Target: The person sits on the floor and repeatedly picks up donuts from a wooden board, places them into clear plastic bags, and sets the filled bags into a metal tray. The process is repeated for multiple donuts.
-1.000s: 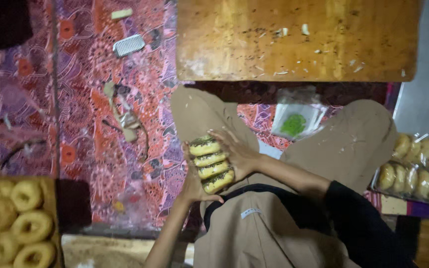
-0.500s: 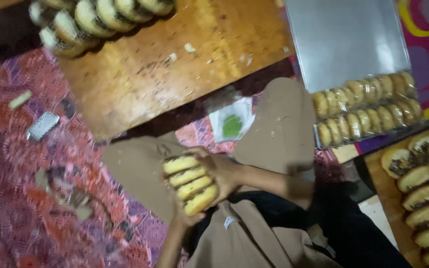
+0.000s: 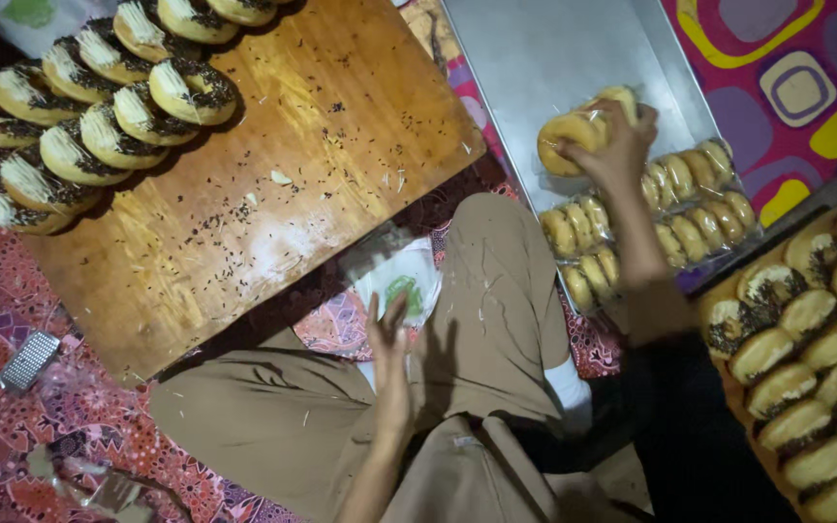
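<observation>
Our right hand [image 3: 612, 145] has its grip pressed down on a clear pack of donuts [image 3: 578, 131], with the fingers curled over the top of it. The pack sits on a shiny metal tray [image 3: 554, 48] on the right side. Just near it on the tray lie more packs of donuts [image 3: 651, 218] in rows, and our pack touches the far edge of them. Our left hand [image 3: 391, 339] holds nothing. Its fingers are spread flat and open, up over our brown trousers [image 3: 496, 291]. Just past it lies a white bag with a green mark [image 3: 401, 286]. On the left is a wooden bench [image 3: 273, 174] with sprinkled donuts [image 3: 89, 97] at its far corner. More sprinkled donuts [image 3: 806, 368] fill a board on the near right.
</observation>
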